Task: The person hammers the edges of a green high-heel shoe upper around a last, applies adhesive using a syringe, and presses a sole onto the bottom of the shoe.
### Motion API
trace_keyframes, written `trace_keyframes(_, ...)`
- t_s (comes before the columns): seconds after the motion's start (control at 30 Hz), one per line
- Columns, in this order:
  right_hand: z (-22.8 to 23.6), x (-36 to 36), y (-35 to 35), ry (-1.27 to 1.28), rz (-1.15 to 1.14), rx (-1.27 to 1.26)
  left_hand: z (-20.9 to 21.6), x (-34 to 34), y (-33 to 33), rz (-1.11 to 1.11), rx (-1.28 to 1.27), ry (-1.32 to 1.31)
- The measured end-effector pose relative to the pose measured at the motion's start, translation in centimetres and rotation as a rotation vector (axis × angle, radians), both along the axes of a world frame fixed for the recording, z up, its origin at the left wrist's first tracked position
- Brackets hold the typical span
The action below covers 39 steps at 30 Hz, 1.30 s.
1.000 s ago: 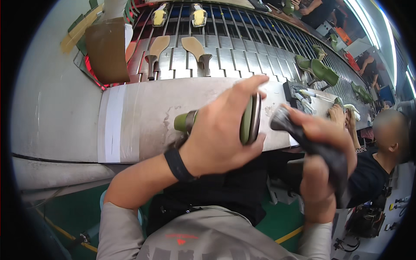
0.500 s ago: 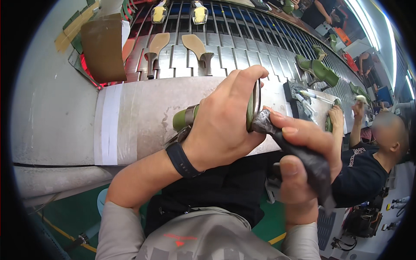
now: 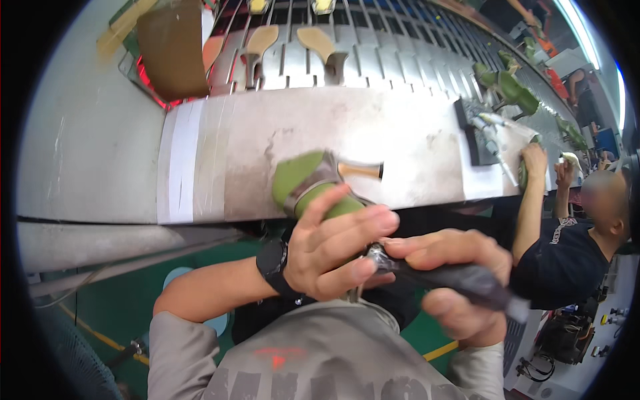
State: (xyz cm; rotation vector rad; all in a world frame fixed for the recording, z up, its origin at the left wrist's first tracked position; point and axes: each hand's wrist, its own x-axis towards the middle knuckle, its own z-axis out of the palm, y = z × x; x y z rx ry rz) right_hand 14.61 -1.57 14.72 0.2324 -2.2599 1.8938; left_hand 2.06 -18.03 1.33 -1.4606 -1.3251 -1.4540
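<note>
My left hand, a dark band at its wrist, is wrapped round a green high-heeled shoe, low at the bench's front edge. The shoe's rounded toe points up and left, and a tan, dark-tipped heel sticks out to the right. My fingers cover the rest of the shoe. Closed round a black-wrapped tool is my right hand, partly blurred. The tool's silvery end lies against or very near my left fingers and the shoe; contact cannot be told.
The pale bench runs across in front. Beyond it, soles with heels stand on a slatted conveyor. Pens lie by a black block at right. A co-worker sits close on the right; green shoes stand past them.
Both hands have come down and nearer to me with the shoe and the tool. The shoe has turned, so its toe and heel now show. The view has tilted down slightly.
</note>
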Motion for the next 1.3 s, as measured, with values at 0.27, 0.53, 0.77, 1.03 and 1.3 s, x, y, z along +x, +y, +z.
trace_keyframes(0.27, -12.5, 5.1, -4.9, -0.077, -0.319, 0.003, -8.0, -0.6, -2.1, 0.396, -0.448, -0.087)
trace_keyframes(0.53, -11.4, 3.0, -4.9, 0.070, -0.281, 0.105, -8.7, -0.1, -1.5, 0.427, -0.454, -0.087)
trace_keyframes(0.77, -9.2, 0.8, -3.2, -0.049, -0.249, 0.240, -8.4, 0.9, -0.9, 0.432, -0.390, -0.254)
trace_keyframes(1.03, -8.9, -0.1, -1.9, -0.039, -0.289, 0.195, -7.9, 0.5, -0.8, 0.436, -0.420, -0.255)
trace_keyframes(1.3, -8.6, 2.2, -4.5, -0.109, -0.197, 0.264, -8.4, 0.2, -0.4, 0.427, -0.390, -0.189)
